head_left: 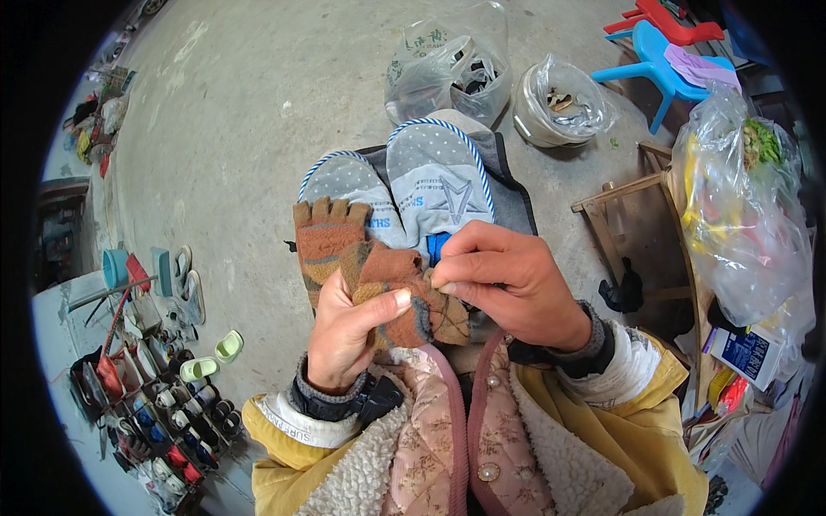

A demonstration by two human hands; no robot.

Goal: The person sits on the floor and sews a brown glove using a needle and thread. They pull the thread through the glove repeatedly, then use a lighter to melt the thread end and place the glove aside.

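Orange-and-brown striped knitted fingerless glove [361,267] was gripped by the left hand [344,331] at centre, its cuff edge pinched by the right hand [508,284] at three o'clock. A slackened pinch could probably let it drop onto grey dotted slippers [404,185] at twelve.

Grey dotted slippers [404,185] poke out over the concrete floor [241,112], toes up. Beyond them sit two clear plastic bags [447,69], one beside the other. A blue plastic chair [654,60] stands far right, near a wooden frame [619,206]. Down on the left, a shoe rack [151,404] crammed with pairs.
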